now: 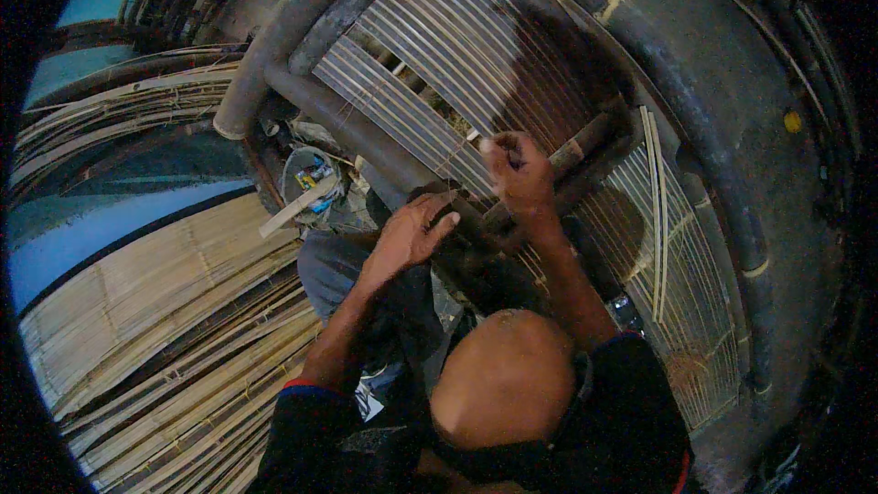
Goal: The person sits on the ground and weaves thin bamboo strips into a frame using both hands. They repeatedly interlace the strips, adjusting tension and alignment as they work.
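A bamboo frame of thick dark poles [352, 125] holds a panel of narrow pale bamboo slats [448, 23], with a long gap between two groups of slats. At the near edge of the panel my left hand [412, 230] lies over the dark pole, fingers stretched forward and thumb apart. Just right of it, my right hand [523, 174] is raised over the slats, fingers curled and thumb pressed to them in a pinch. Thin strands cross the slats close to both hands. Whatever the right fingers hold is too small to make out.
A bucket [306, 174] with small colourful items and a flat wooden piece stands left of the frame. Split bamboo strips [174, 348] and a bundle of long strips [128, 96] lie at left. Two loose slats [657, 220] rest on a second slatted panel [700, 311] at right.
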`<state>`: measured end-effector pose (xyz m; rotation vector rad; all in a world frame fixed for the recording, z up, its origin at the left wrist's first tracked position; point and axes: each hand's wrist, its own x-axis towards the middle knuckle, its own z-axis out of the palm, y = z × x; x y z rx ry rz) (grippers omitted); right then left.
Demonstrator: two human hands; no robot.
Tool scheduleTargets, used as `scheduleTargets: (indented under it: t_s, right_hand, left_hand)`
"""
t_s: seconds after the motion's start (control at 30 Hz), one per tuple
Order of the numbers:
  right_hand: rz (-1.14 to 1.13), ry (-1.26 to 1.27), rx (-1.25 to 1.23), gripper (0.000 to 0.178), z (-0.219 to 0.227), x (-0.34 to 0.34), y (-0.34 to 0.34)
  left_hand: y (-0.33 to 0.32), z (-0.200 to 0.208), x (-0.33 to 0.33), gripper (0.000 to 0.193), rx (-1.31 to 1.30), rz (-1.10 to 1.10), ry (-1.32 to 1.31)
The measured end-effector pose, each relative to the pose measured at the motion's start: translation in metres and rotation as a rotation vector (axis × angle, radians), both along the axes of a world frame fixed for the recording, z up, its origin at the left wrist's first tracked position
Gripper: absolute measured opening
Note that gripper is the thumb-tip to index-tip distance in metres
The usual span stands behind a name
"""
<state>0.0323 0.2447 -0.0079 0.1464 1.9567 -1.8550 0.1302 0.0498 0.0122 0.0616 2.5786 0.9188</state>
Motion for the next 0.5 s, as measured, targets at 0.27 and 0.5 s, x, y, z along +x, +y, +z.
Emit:
scheduleTargets:
  t_s: [0.27,0.5]
  right_hand:
    - [0.371,0.417,0.679,0.049,-0.014,0.005,-0.05]
    - [0.36,0.435,0.465,0.029,-0.057,0.027,-0.041]
  left_hand:
    - [0.015,-0.014,0.008,0.041,0.041,-0.101,0.022]
    - [0.011,0.013,0.003,0.034,0.039,-0.118,0.033]
